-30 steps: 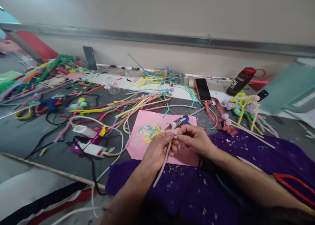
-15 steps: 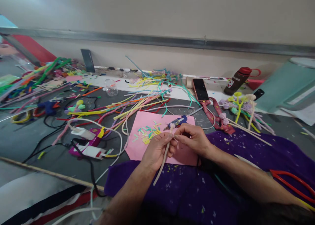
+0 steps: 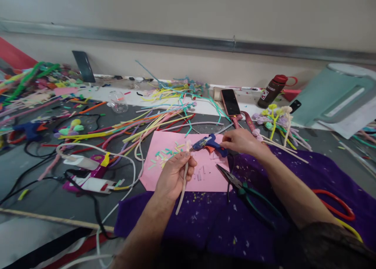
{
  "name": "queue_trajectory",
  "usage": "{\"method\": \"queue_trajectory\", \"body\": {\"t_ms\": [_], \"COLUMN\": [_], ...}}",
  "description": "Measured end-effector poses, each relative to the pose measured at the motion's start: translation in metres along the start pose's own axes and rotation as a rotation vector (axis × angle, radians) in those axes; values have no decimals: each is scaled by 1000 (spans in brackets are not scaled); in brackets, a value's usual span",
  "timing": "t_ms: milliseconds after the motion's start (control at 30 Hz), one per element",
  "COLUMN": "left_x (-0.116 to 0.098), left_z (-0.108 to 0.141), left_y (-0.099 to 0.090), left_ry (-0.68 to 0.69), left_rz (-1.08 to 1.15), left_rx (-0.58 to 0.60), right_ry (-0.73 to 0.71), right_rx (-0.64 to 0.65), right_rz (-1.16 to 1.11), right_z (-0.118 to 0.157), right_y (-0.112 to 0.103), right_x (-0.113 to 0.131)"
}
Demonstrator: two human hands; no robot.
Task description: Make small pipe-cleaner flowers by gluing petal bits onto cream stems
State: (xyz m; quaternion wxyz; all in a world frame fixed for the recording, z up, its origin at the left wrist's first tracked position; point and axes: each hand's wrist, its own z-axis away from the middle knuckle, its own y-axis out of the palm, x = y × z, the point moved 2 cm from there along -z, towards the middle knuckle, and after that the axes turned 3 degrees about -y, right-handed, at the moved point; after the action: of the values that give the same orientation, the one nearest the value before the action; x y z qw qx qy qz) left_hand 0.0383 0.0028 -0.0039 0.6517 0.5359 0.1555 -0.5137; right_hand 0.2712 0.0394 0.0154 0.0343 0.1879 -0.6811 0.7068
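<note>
My left hand (image 3: 176,171) pinches a cream pipe cleaner stem (image 3: 182,192). The stem's lower end hangs toward the purple cloth, and a pale tuft (image 3: 188,144) tops it above my fingertips. My right hand (image 3: 242,141) has its fingers closed at the rear of a blue glue gun (image 3: 208,142) with an orange trigger. Its nozzle points left, close to the tuft; whether they touch I cannot tell. Under both lies a pink sheet (image 3: 188,184) with short yellow, green and lilac pieces (image 3: 160,157). Pliers (image 3: 242,188) with green handles rest at its right edge.
A purple cloth (image 3: 190,222) covers the near side. Chargers on a power strip (image 3: 88,175) and tangled cables lie left. Loose pipe cleaners (image 3: 152,128) spread behind the sheet. A phone (image 3: 230,102), a brown bottle (image 3: 273,90) and a teal container (image 3: 329,96) stand farther back.
My right hand has left the stem and moved right to the glue gun, which has turned slightly. The pliers now show. My left hand keeps the stem. The whole view has shifted.
</note>
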Motion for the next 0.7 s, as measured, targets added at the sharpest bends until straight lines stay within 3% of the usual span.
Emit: {"method": "queue_trajectory", "body": {"t_ms": [200,400,600,700], "left_x": [-1,-3,-4,-3], "left_z": [2,3,2,1], "left_y": [1,1,-4,-6], "left_ry": [-4,18,74,120], "left_rz": [-5,3,39,60], "left_rx": [-7,4,-51,-68], "right_ry": [67,82,58,62], "right_rx": [40,43,-57,-39], "right_rz": [-33,-287,-1199,-1390], "right_z": [-9,-10,1,9], "right_y": [32,27,8,6], "right_x": [7,-1,11,25]}}
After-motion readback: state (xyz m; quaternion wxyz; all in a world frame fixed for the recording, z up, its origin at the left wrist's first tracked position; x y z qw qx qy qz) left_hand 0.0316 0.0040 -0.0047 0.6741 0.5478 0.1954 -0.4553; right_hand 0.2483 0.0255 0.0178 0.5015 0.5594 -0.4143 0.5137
